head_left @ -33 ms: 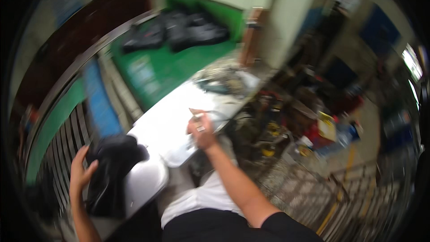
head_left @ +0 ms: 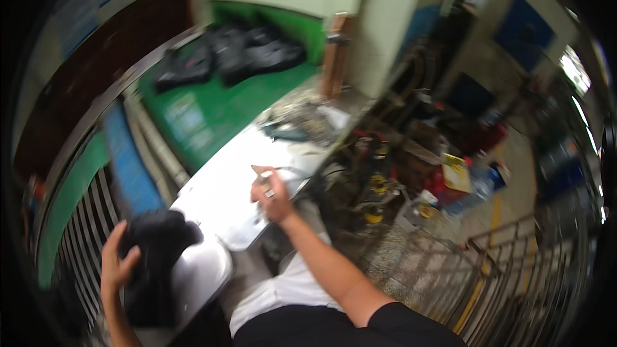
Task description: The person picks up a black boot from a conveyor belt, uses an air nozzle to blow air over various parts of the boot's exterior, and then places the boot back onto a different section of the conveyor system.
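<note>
Black cloth bundle [head_left: 154, 250]: a dark, crumpled heap at the lower left, lying on the near end of the white tabletop [head_left: 212, 199], just beside the grey railing bars [head_left: 77, 218].
Change: none to be seen; the bundle and both hands lie just as they did in the earlier picture, so the work stands where it was.
Left hand [head_left: 116, 263]: fingers spread and cupped against the left side of the bundle, touching it; not closed round it as far as the blur lets one tell.
Right hand [head_left: 273, 193]: raised over the middle of the tabletop, thumb and fingers drawn together on a small pale piece [head_left: 262, 172]; what kind of piece is too blurred to tell.
Tabletop, far end: a tangle of dark and grey oddments [head_left: 295, 119], well apart from both hands.
Beyond the table: a green surface [head_left: 212, 109] with black bags [head_left: 244, 54] heaped on it.
Floor to the right: tools and boxes [head_left: 411, 167] in red and yellow.
</note>
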Demonstrator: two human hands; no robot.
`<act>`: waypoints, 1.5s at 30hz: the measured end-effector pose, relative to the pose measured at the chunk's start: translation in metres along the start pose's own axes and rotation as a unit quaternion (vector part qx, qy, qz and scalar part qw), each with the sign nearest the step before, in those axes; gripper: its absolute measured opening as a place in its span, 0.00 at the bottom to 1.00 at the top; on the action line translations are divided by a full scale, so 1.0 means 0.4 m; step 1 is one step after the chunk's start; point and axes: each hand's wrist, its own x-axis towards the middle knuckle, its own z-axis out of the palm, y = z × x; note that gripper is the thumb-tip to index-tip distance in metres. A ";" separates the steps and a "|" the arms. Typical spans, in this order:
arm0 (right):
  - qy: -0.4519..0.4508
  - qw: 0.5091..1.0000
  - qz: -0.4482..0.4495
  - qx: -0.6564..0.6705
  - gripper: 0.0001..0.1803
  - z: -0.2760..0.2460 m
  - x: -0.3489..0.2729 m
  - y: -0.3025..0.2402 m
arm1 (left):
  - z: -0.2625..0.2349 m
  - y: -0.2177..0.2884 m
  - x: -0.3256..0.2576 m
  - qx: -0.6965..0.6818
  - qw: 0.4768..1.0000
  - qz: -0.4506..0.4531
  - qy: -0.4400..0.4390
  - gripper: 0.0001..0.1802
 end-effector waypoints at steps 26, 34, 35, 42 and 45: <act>-0.018 0.999 0.040 -0.001 0.22 0.021 -0.030 -0.056 | 0.005 -0.092 -0.011 -0.353 0.830 0.029 0.431 0.50; 0.004 0.996 0.061 -0.070 0.22 0.015 -0.033 -0.066 | 0.034 0.059 0.163 -0.288 0.925 0.051 0.243 0.53; -0.006 0.996 0.065 -0.067 0.23 0.028 -0.041 -0.076 | 0.029 0.070 0.168 -0.286 0.929 0.039 0.230 0.53; -0.160 0.984 0.016 -0.080 0.25 0.148 -0.138 -0.148 | 0.024 0.032 0.218 -0.299 0.926 0.022 0.229 0.49; -0.185 0.982 0.004 -0.032 0.25 0.190 -0.127 -0.202 | 0.009 0.057 0.254 -0.280 0.936 0.032 0.210 0.49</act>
